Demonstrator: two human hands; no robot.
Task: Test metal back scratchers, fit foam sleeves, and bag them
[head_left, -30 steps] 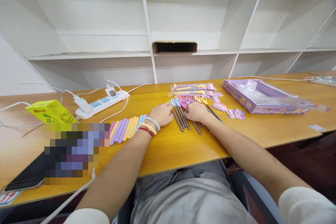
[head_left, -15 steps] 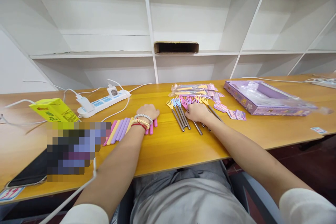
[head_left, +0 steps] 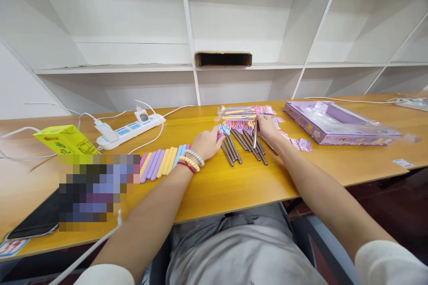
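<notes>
My left hand is closed on a pink handle, just left of the metal rods. My right hand grips a metal rod with a pink hand-shaped head, held upright over the others. Several metal rods with blue, pink, purple and yellow hand-shaped heads are fanned out on the table between my hands. To the left, a row of coloured handles in pink, yellow, purple and blue lies side by side, partly behind my left wrist. Plastic-wrapped pieces lie behind the rods.
A purple box with clear plastic stands on the right, small pink cards near it. On the left are a white power strip, a yellow carton, cables and a dark phone. White shelves rise behind the table.
My left hand has moved right from the handle row with a pink handle. My right hand has lifted a pink-headed rod from the group and shifted slightly back and right.
</notes>
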